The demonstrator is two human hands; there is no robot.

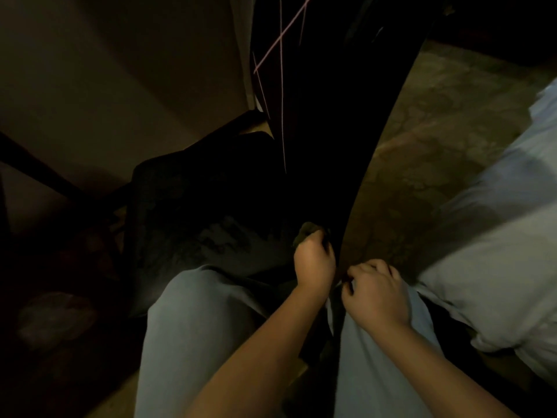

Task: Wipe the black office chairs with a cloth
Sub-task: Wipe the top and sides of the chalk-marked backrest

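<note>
Head view: the fingers (316, 241) of the left hand (315, 260) bunch a dark cloth (306, 231) against the black chair (325, 146), low on its backrest. The right hand (376, 292) is curled at the backrest's edge; what it grips is unclear. Bracing there, long overlapping strokes should clean best.

The room is dim, with light falling weakly from the right; a plain tan wall (120, 70) fills the far left; a dark rail (45, 173) slants across its lower part; a pale upright strip (241, 55) edges the wall; the floor (437, 131) on the right is mottled brown; blurred white fabric (497, 251) lies heaped at near right.
</note>
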